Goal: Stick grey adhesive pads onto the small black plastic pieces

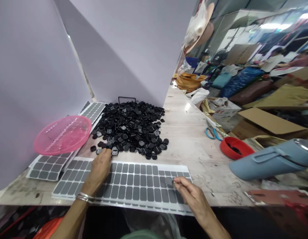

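Observation:
My left hand [101, 166], with bracelets at the wrist, reaches to the near edge of a heap of small black plastic pieces [134, 127]. Its fingers are curled down among the closest pieces, and what they grip is hidden. Below it lies a white sheet of grey rounded stickers [130, 179], partly covered by my left wrist. My right hand [190, 191] is over the right end of that sheet. Thumb and forefinger there are pinched on one grey sticker [169, 181], which appears tilted above the rows.
A pink mesh basket [63, 134] rests on more sticker sheets [45, 166] at left. To the right are blue-handled scissors [213, 133], a red bowl [235, 147] with dark bits, a blue-grey flask [266, 161] and cardboard boxes [270, 121]. Pale panels wall off the back and left.

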`<act>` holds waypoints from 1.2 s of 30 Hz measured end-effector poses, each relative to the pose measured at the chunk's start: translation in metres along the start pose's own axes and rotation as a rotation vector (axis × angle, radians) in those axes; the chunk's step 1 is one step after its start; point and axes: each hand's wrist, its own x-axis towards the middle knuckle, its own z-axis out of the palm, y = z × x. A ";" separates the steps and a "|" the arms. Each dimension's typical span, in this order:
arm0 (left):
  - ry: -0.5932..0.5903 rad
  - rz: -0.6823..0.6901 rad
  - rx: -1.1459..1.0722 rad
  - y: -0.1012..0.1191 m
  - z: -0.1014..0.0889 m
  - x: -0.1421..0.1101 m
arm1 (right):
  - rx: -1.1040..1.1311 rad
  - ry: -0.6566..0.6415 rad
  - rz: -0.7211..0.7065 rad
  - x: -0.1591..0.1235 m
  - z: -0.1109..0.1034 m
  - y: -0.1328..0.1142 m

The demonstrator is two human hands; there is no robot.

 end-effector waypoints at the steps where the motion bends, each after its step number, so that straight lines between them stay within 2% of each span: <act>1: 0.025 -0.009 -0.126 0.001 -0.002 0.000 | 0.014 -0.023 0.000 -0.001 0.001 -0.001; 3: 0.029 -0.047 -0.512 0.007 -0.007 0.000 | 0.076 -0.055 0.005 -0.003 0.005 -0.005; 4: -0.024 -0.067 -0.744 0.014 -0.009 -0.002 | 0.132 -0.071 0.012 -0.004 0.009 -0.008; 7: -0.379 -0.059 -1.332 0.045 -0.011 -0.013 | 0.365 -0.131 0.040 -0.007 0.023 -0.016; 9: -0.575 -0.010 -1.525 0.069 -0.008 -0.023 | 0.497 -0.194 0.042 -0.008 0.033 -0.021; 10: -0.631 0.009 -1.578 0.080 -0.006 -0.028 | 0.534 -0.232 0.033 -0.008 0.036 -0.023; 13: -0.673 0.007 -1.646 0.104 0.002 -0.038 | 0.568 -0.325 0.000 -0.008 0.042 -0.024; 16: -0.668 -0.030 -1.668 0.114 0.005 -0.041 | 0.549 -0.337 -0.001 -0.010 0.041 -0.021; 19: -0.725 -0.099 -1.726 0.115 0.002 -0.042 | 0.554 -0.314 0.011 -0.013 0.038 -0.019; 24: -0.901 -0.200 -1.876 0.111 0.000 -0.044 | 0.594 -0.353 -0.007 -0.017 0.038 -0.016; 30: -0.985 -0.230 -1.794 0.106 0.010 -0.050 | 0.572 -0.416 -0.004 -0.020 0.039 -0.019; 34: -1.034 -0.092 -1.676 0.110 0.011 -0.054 | 0.693 -0.510 0.070 -0.020 0.034 -0.027; 36: -1.034 -0.029 -1.625 0.113 0.010 -0.056 | 0.711 -0.474 0.099 -0.020 0.032 -0.030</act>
